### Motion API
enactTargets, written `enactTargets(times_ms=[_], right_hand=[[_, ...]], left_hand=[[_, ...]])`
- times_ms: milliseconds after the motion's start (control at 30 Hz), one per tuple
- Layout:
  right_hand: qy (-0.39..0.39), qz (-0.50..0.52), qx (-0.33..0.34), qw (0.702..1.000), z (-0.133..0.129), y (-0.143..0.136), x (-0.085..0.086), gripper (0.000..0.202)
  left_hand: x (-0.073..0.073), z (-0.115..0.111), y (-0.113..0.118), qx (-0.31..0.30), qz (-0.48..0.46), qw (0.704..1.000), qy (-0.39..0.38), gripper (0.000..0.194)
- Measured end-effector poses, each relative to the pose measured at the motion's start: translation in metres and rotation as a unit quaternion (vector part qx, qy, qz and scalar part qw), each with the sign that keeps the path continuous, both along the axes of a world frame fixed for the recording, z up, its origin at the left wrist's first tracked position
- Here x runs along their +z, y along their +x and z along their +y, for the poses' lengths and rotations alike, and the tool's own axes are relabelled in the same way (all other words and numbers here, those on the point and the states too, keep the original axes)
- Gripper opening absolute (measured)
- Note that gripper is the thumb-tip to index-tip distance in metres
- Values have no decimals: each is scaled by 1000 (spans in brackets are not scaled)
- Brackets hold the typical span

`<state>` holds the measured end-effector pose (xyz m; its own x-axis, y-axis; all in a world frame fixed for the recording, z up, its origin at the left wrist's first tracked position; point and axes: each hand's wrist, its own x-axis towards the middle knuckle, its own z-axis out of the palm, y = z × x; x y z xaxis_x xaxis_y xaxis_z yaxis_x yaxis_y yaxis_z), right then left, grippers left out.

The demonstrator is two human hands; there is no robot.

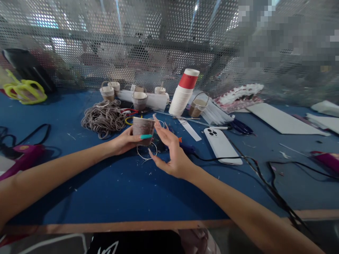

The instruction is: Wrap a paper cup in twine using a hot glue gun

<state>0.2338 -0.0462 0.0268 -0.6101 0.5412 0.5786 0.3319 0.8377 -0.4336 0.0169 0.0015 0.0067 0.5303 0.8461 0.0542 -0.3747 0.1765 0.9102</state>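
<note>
My left hand (127,140) grips a paper cup (143,127) wrapped in grey-brown cord, its thumb lying across the front. The cup stands upright just above the blue table. Beside the cup's right side, my right hand (169,150) is open, fingers stretched and thumb apart, with nothing visible in it. Whether its fingertips touch the cup I cannot tell. Under the cup lies a thin white ring (146,157). A tangled heap of grey cord (103,118) sits behind my left hand, and red-handled pliers (130,112) lie next to it.
A tall stack of white paper cups (182,97) leans at the back, among several small cord-wrapped baskets (198,107). A white phone (221,146) lies to the right, near black cables (272,183). A yellow basket-like object (25,92) stands far left. Perforated metal mesh (119,46) closes the back.
</note>
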Motion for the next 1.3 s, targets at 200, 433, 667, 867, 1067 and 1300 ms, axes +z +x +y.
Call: enactTargets(times_ms=[200,433,667,867,1067,1300], right_hand=[[23,-38,50,998,-9,3,9,77],[135,9,-14,991,-5,15,19,61],[-19,-232,-261,937,35,66,42,44],[-56,-374,-282,882,35,58,29,33],[-98,-319,-354,874,24,30,23,41],[-108,-91,-355,924,27,32,28,32]], left_hand=[[2,1,-4,-13,-3,1000,-19,50],[1,-1,-3,-16,-22,1000,-12,46],[-3,9,-11,-65,-58,995,-50,49],[2,12,-13,-110,-78,988,-81,54],[5,10,-13,-99,-72,988,-90,52],[7,9,-16,-86,-68,986,-126,49]])
